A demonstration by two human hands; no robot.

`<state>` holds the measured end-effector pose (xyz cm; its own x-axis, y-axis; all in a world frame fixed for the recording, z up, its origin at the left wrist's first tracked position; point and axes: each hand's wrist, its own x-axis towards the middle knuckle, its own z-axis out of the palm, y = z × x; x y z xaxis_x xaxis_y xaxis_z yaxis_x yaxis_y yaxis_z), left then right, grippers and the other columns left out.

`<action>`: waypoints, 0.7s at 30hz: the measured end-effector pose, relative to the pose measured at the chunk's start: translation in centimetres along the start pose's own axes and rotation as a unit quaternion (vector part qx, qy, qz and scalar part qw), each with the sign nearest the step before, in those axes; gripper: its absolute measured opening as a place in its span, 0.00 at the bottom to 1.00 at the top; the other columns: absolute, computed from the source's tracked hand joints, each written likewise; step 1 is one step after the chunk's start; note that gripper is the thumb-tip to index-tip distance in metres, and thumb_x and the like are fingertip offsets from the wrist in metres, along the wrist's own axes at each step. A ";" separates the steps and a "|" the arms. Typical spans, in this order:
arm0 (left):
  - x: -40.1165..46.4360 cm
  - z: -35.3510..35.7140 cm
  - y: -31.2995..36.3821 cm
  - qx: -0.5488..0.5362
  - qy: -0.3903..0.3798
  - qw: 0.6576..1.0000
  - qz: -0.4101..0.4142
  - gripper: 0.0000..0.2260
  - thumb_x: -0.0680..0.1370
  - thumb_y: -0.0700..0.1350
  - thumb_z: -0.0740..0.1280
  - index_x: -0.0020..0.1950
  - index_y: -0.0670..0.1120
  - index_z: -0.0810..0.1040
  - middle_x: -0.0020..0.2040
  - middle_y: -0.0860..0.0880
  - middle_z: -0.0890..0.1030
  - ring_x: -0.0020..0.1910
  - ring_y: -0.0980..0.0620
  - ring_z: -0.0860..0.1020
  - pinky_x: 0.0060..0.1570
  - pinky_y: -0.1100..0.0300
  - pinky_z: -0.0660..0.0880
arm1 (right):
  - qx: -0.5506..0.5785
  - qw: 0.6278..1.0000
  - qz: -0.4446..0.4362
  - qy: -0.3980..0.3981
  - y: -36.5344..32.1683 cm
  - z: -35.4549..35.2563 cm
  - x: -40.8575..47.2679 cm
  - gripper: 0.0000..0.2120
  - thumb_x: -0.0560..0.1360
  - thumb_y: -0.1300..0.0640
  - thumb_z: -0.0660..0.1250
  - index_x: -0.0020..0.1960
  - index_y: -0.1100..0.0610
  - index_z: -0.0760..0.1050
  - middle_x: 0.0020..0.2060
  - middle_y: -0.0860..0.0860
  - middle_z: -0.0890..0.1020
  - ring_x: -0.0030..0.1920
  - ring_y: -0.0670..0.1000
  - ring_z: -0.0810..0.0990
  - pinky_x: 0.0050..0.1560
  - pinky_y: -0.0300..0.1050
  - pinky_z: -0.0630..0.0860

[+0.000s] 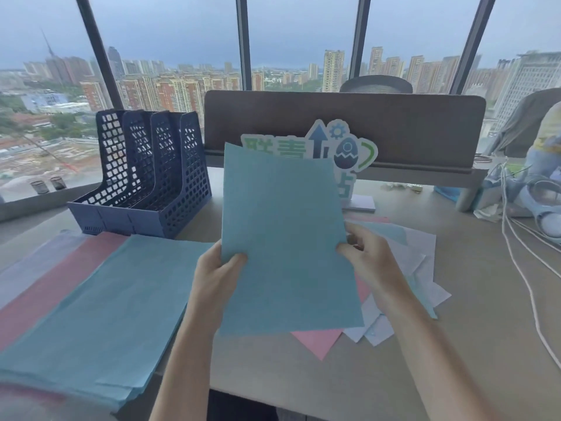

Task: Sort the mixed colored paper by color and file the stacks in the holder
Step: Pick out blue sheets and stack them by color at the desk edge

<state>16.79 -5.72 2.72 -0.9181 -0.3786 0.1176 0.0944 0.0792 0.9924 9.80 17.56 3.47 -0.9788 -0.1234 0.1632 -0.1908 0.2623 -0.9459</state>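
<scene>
Windows backed the counter (425,344); left hand (217,275) and right hand (368,253) pinched a blue sheet (282,238) at its side edges; light, floppy, probably best supported on both sides.

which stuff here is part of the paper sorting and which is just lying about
Job: blue sheet held by both hands, blue stack, pink stack, mixed pile, file holder.
Lying about: sign, white cables, two small cups.

Desk (455,344) before skyline windows (303,41)

Left hand (217,273) and right hand (368,253) raised, fingers pinching.
</scene>
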 end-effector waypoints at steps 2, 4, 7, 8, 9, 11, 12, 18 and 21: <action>0.1 -2.0 -0.4 0.037 0.042 0.998 -0.017 0.06 0.71 0.39 0.63 0.46 0.41 0.77 0.36 0.48 0.76 0.36 0.52 0.72 0.39 0.56 0.68 | 0.000 1.000 -0.003 -0.001 -0.6 1.9 0.2 0.27 0.74 0.67 0.64 0.68 0.44 0.73 0.46 0.51 0.86 0.45 0.54 0.84 0.47 0.47 0.79; 0.2 -4.4 -0.6 0.084 0.089 0.992 -0.035 0.07 0.71 0.40 0.63 0.44 0.37 0.72 0.33 0.48 0.69 0.33 0.52 0.66 0.37 0.56 0.63 | -0.015 0.999 -0.010 -0.026 -0.9 4.1 0.1 0.29 0.73 0.68 0.65 0.66 0.41 0.72 0.49 0.53 0.84 0.44 0.55 0.82 0.43 0.41 0.77; 0.1 -8.5 -0.2 0.164 0.151 0.974 -0.053 0.11 0.66 0.46 0.62 0.43 0.41 0.76 0.31 0.50 0.75 0.31 0.47 0.71 0.35 0.53 0.69 | -0.052 0.994 -0.008 -0.096 -1.3 7.7 0.0 0.22 0.72 0.66 0.67 0.54 0.40 0.78 0.46 0.53 0.83 0.38 0.51 0.80 0.38 0.35 0.75; 0.1 -9.9 0.0 0.183 0.164 0.968 -0.060 0.11 0.66 0.46 0.62 0.43 0.44 0.78 0.33 0.48 0.80 0.32 0.46 0.75 0.37 0.51 0.74 | -0.058 0.991 -0.006 -0.121 -1.5 8.9 -0.1 0.20 0.72 0.66 0.67 0.53 0.41 0.79 0.45 0.55 0.83 0.36 0.51 0.81 0.38 0.37 0.77; 0.0 -11.3 0.4 0.198 0.174 0.962 -0.067 0.09 0.67 0.45 0.63 0.43 0.46 0.79 0.36 0.47 0.83 0.34 0.45 0.78 0.40 0.49 0.77 | -0.058 0.988 -0.003 -0.143 -1.6 10.3 -0.2 0.19 0.72 0.66 0.67 0.53 0.44 0.80 0.43 0.57 0.84 0.34 0.50 0.82 0.37 0.40 0.78; 0.1 -14.4 0.7 0.246 0.187 0.948 -0.076 0.09 0.69 0.41 0.64 0.46 0.48 0.80 0.38 0.46 0.84 0.36 0.45 0.81 0.40 0.50 0.79 | -0.057 0.982 -0.001 -0.182 -2.3 12.8 -0.8 0.15 0.74 0.67 0.67 0.53 0.48 0.80 0.39 0.55 0.83 0.29 0.48 0.81 0.35 0.42 0.78; 0.2 -15.9 0.8 0.275 0.189 0.939 -0.081 0.11 0.69 0.40 0.64 0.49 0.48 0.80 0.39 0.46 0.84 0.36 0.45 0.80 0.38 0.53 0.77 | -0.051 0.979 -0.002 -0.198 -2.5 14.0 -1.1 0.15 0.75 0.67 0.66 0.53 0.49 0.80 0.39 0.54 0.82 0.29 0.46 0.81 0.34 0.42 0.78; 0.3 -21.2 0.6 0.392 0.215 0.889 -0.098 0.18 0.73 0.33 0.63 0.58 0.48 0.80 0.42 0.46 0.83 0.42 0.47 0.77 0.39 0.61 0.68 | -0.084 0.958 -0.004 -0.273 -3.3 20.7 -2.4 0.13 0.78 0.64 0.65 0.61 0.56 0.80 0.43 0.55 0.85 0.33 0.48 0.85 0.33 0.39 0.78; 0.6 -22.3 -0.3 0.417 0.213 0.879 -0.086 0.18 0.74 0.33 0.62 0.59 0.46 0.80 0.41 0.46 0.82 0.39 0.47 0.76 0.36 0.63 0.67 | -0.133 0.950 -0.017 -0.281 -3.4 22.9 -2.3 0.15 0.79 0.61 0.65 0.63 0.55 0.79 0.46 0.50 0.84 0.32 0.46 0.84 0.35 0.38 0.80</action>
<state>24.80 -26.56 3.28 -0.6463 -0.7485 0.1483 -0.5105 0.5686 0.6451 14.40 -5.00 -0.16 -0.7923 -0.6077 -0.0533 -0.3070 0.4728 -0.8260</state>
